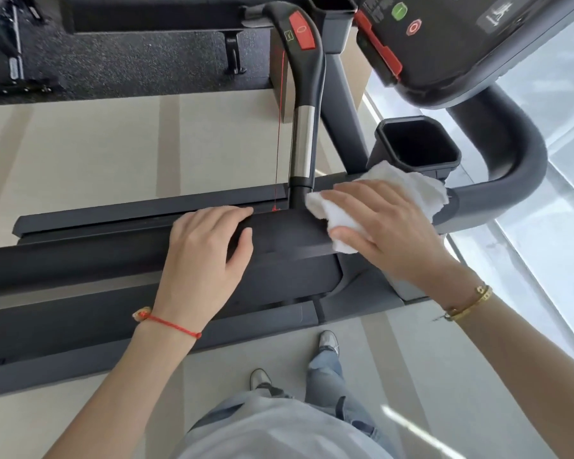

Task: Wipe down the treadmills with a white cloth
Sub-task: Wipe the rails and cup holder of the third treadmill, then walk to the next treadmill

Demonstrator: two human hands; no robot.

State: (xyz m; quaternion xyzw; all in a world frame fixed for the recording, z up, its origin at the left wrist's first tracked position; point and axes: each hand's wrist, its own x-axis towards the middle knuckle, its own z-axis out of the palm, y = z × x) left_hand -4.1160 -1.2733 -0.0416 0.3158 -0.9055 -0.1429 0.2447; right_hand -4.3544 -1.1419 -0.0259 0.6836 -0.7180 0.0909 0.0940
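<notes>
A dark grey treadmill side handrail runs across the middle of the view. My left hand rests on top of it, fingers relaxed and draped over the rail. Just to the right, my right hand presses a crumpled white cloth onto the rail where it meets the curved front bar; my thumb curls under the cloth's lower edge. An upright grip with a steel section and a red button rises from the rail between my hands.
The black console with green and red buttons sits at top right, a red safety clip on its edge. A square cup holder stands just beyond the cloth. Pale floor lies below; my feet stand beside the treadmill base.
</notes>
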